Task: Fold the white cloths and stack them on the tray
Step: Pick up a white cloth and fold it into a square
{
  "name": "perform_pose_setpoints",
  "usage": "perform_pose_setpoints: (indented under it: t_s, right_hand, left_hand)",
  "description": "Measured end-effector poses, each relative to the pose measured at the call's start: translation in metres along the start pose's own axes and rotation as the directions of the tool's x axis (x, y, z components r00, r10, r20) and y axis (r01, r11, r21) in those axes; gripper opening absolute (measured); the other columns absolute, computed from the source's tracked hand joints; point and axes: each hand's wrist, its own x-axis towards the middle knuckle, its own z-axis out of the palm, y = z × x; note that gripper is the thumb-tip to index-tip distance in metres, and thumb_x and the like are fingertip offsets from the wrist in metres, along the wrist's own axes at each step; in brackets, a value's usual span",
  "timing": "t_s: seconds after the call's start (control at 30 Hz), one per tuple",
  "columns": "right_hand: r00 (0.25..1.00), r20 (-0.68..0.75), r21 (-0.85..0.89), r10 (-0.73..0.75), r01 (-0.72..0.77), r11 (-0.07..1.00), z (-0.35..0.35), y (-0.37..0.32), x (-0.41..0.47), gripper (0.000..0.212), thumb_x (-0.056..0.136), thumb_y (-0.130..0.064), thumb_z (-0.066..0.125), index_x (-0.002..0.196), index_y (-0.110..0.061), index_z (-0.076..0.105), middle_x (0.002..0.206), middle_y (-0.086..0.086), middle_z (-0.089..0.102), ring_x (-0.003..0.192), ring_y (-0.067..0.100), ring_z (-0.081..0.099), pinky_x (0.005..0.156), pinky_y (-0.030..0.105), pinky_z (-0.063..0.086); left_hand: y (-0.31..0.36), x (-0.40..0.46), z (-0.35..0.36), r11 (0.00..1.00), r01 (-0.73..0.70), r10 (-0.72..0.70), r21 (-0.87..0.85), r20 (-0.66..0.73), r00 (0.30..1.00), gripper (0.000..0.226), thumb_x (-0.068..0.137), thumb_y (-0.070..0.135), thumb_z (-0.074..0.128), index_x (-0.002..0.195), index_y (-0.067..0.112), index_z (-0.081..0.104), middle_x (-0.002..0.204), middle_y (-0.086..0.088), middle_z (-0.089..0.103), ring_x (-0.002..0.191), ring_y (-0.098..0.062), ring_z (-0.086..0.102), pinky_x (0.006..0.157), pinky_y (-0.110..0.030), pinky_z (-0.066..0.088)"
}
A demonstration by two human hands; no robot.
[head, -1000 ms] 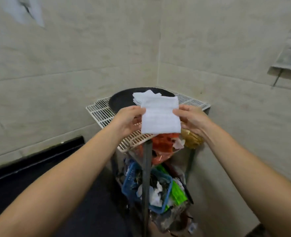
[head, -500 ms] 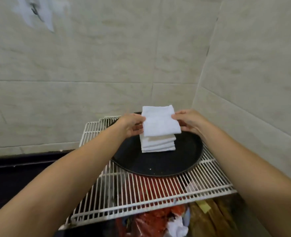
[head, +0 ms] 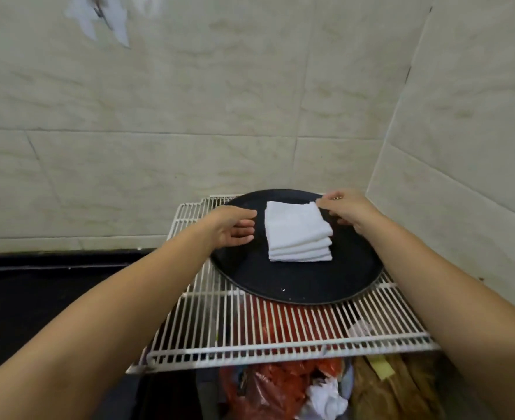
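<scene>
**Folded cloths stacked on the round tray**

I see tiled walls (head: 189, 101) meeting in a corner, and in front of them a white wire shelf (head: 250, 328) carrying everything I am working with. Below the shelf lies a jumble of bags: a red plastic one (head: 268, 386), a crumpled white piece (head: 325, 401) and something brownish (head: 395, 389) to the right, all only partly visible through the wires.

On the back part of the shelf sits the black round tray (head: 295, 286). It holds one thing: the stack of white cloths (head: 295, 231), several folded layers lying squarely one on another, placed toward the tray's far half. The near half of the tray is bare apart from a few pale specks.

My left hand (head: 235, 227) hangs just beside the stack's left edge, fingers loosely spread and curled, gripping nothing and apart from the cloth. My right hand (head: 344, 210) is at the stack's far right corner, thumb and fingertips pinched together at the top cloth's corner; I cannot tell whether they actually grip the fabric or merely touch it.
</scene>
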Motion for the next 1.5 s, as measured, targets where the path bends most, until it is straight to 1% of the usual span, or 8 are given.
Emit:
perform_pose_setpoints:
  t_s: [0.1, 0.2, 0.27, 0.4, 0.57, 0.87, 1.1, 1.5]
  right_hand:
    - [0.984, -0.035, -0.128, -0.177, 0.171, 0.977, 0.024, -0.045, -0.025, 0.015, 0.087, -0.022, 0.064, 0.100, -0.013, 0.062, 0.090, 0.003, 0.059, 0.081, 0.015, 0.053, 0.064, 0.024, 0.040]
    - [0.946, 0.087, -0.224, -0.312, 0.324, 0.919, 0.088, -0.090, -0.064, 0.014, 0.088, -0.020, 0.063, 0.098, -0.011, 0.065, 0.083, 0.001, 0.061, 0.087, 0.019, 0.056, 0.070, 0.027, 0.042]
    - [0.905, 0.208, -0.266, -0.371, 0.417, 0.869, 0.153, -0.116, -0.093, 0.020, 0.088, -0.020, 0.062, 0.103, -0.008, 0.067, 0.097, 0.008, 0.067, 0.095, 0.025, 0.061, 0.079, 0.029, 0.044]
    - [0.777, 0.417, -0.242, -0.471, 0.594, 0.767, 0.312, -0.157, -0.175, 0.022, 0.089, -0.018, 0.060, 0.103, -0.005, 0.069, 0.108, 0.014, 0.069, 0.103, 0.027, 0.062, 0.086, 0.030, 0.046]
    - [0.532, 0.604, -0.134, -0.593, 0.802, 0.583, 0.495, -0.192, -0.296, 0.017, 0.088, -0.021, 0.054, 0.099, -0.018, 0.066, 0.104, 0.007, 0.065, 0.098, 0.026, 0.062, 0.089, 0.040, 0.050]
    - [0.111, 0.787, 0.063, -0.607, 0.964, 0.258, 0.728, -0.206, -0.475, 0.024, 0.093, -0.022, 0.046, 0.112, -0.021, 0.061, 0.117, 0.000, 0.056, 0.107, 0.022, 0.055, 0.090, 0.038, 0.040]
    - [-0.133, 0.844, 0.224, -0.519, 0.968, 0.116, 0.878, -0.252, -0.527, 0.025, 0.095, -0.025, 0.045, 0.117, -0.021, 0.057, 0.118, 0.000, 0.054, 0.106, 0.020, 0.055, 0.085, 0.034, 0.038]
    - [-0.327, 0.863, 0.371, -0.386, 0.928, 0.042, 1.112, -0.348, -0.616, 0.027, 0.096, -0.027, 0.046, 0.120, -0.019, 0.056, 0.122, 0.004, 0.052, 0.115, 0.024, 0.051, 0.094, 0.037, 0.038]
  left_hand:
    - [0.006, -0.037, -0.048, 0.989, -0.146, 0.146, 0.038, -0.006, 0.989, 0.011, 0.092, 0.018, 0.059, 0.084, 0.017, 0.051, 0.080, -0.004, 0.057, 0.070, -0.013, 0.057, 0.063, -0.025, 0.054]
    - [-0.004, -0.092, -0.120, 0.947, -0.273, 0.290, 0.171, -0.087, 0.953, 0.008, 0.094, 0.016, 0.054, 0.086, 0.015, 0.053, 0.080, -0.001, 0.057, 0.066, -0.010, 0.055, 0.062, -0.023, 0.052]
    - [-0.023, -0.134, -0.179, 0.919, -0.294, 0.346, 0.263, -0.181, 0.921, 0.004, 0.094, 0.016, 0.054, 0.093, 0.012, 0.054, 0.080, -0.002, 0.059, 0.064, -0.010, 0.055, 0.058, -0.021, 0.052]
    - [-0.078, -0.226, -0.312, 0.851, -0.190, 0.399, 0.489, -0.369, 0.839, 0.005, 0.093, 0.015, 0.054, 0.088, 0.014, 0.056, 0.079, -0.003, 0.061, 0.064, -0.012, 0.056, 0.062, -0.027, 0.050]
    - [-0.162, -0.356, -0.466, 0.713, 0.158, 0.459, 0.683, -0.625, 0.631, 0.012, 0.088, 0.018, 0.056, 0.098, 0.016, 0.062, 0.084, 0.002, 0.061, 0.075, -0.015, 0.056, 0.070, -0.024, 0.043]
    - [-0.313, -0.528, -0.638, 0.767, 0.538, 0.225, 0.348, -0.933, 0.282, 0.026, 0.090, 0.014, 0.047, 0.113, 0.011, 0.058, 0.109, -0.012, 0.057, 0.098, -0.029, 0.058, 0.088, -0.036, 0.047]
    - [-0.359, -0.567, -0.757, 0.760, 0.620, 0.096, 0.195, -0.977, 0.190, 0.030, 0.091, 0.017, 0.048, 0.119, 0.013, 0.055, 0.115, -0.010, 0.053, 0.103, -0.027, 0.056, 0.091, -0.034, 0.045]
    - [-0.395, -0.605, -0.970, 0.784, 0.613, 0.028, 0.098, -0.992, 0.122, 0.026, 0.089, 0.016, 0.051, 0.114, 0.014, 0.056, 0.099, -0.002, 0.053, 0.095, -0.023, 0.057, 0.086, -0.032, 0.045]
